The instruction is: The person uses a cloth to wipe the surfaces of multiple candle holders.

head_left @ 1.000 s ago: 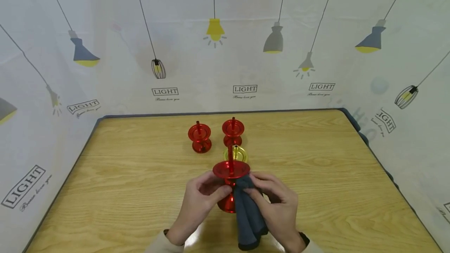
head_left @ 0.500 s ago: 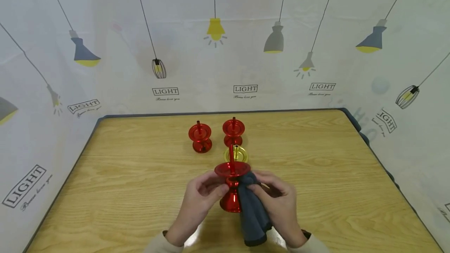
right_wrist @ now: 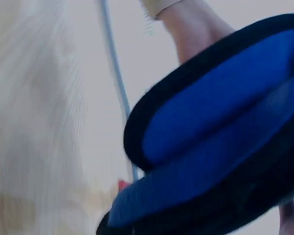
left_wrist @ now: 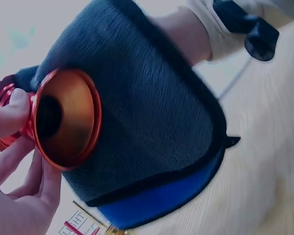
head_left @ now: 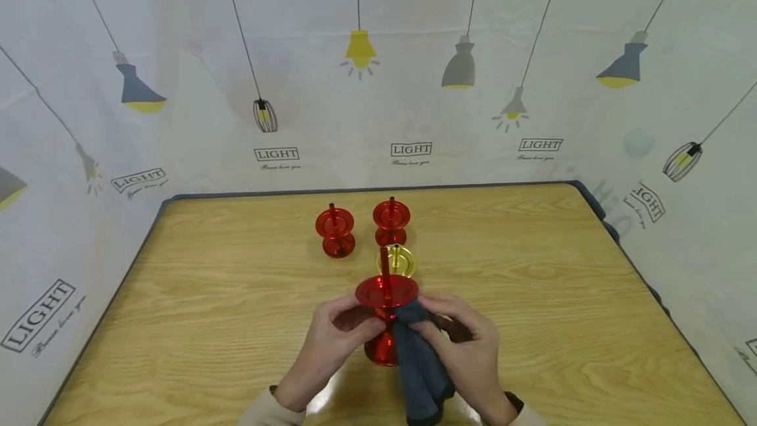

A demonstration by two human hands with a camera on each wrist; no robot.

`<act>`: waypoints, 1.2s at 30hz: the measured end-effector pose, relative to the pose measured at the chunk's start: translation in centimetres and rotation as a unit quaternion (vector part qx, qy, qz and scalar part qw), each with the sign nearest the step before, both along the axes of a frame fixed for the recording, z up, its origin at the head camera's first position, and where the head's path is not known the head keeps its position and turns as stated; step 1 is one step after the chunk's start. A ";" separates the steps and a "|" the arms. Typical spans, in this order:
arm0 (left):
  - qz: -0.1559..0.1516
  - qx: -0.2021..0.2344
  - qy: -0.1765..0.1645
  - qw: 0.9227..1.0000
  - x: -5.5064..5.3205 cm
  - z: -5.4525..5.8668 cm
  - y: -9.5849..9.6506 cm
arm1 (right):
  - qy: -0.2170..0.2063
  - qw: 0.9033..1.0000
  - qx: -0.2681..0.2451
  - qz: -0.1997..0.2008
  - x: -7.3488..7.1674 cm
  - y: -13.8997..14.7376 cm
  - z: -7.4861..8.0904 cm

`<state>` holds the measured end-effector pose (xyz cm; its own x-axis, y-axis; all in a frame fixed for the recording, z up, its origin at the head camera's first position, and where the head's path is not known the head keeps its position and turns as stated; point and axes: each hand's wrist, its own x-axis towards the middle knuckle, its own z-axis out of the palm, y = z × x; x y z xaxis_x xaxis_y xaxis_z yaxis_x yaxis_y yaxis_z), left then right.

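Observation:
My left hand point(head_left: 331, 340) pinches the waist of a shiny red candle holder point(head_left: 381, 350), thumb in front. It is held near the table's front, with its wide dish and upright stem on top. Its hollow flared base point(left_wrist: 71, 134) faces the left wrist camera. In my right hand point(head_left: 473, 354) a dark grey-blue cloth point(head_left: 422, 367) is pinched against the holder's right side, just below the dish. The cloth hangs down and hides part of the base. Its bright blue underside point(right_wrist: 201, 122) fills much of the right wrist view.
Two more red candle holders stand farther back, one on the left point(head_left: 335, 232) and one on the right point(head_left: 391, 221). A gold candle holder point(head_left: 405, 261) sits right behind the held one, partly covered by it. A lamp-printed sheet point(head_left: 414, 104) surrounds the wooden table point(head_left: 207, 294).
The candle holder shifts slightly right, then back left and a little lower, nearer me. The cloth slides along with it, my right hand pressing it below the dish. The other holders stay put.

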<state>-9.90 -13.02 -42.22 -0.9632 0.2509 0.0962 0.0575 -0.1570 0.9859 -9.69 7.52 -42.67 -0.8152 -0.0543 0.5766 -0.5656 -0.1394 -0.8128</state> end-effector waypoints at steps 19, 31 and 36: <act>0.056 -0.044 0.080 0.994 -0.1 0.0 0.7 | 0.053 0.998 0.017 -0.040 -0.1 -0.5 0.3; 0.019 0.014 0.072 0.997 0.1 -0.2 0.1 | -0.138 0.990 -0.012 0.000 -0.7 0.2 0.1; 0.057 -0.022 0.056 0.997 0.2 -0.2 0.7 | -0.067 0.997 0.006 -0.024 -0.6 -0.2 0.0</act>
<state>-9.74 -12.33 -42.38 -0.9694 0.1469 0.1966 0.1832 -0.0996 0.9780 -10.25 7.27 -42.67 -0.8869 -0.0198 0.4615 -0.4572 -0.1043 -0.8832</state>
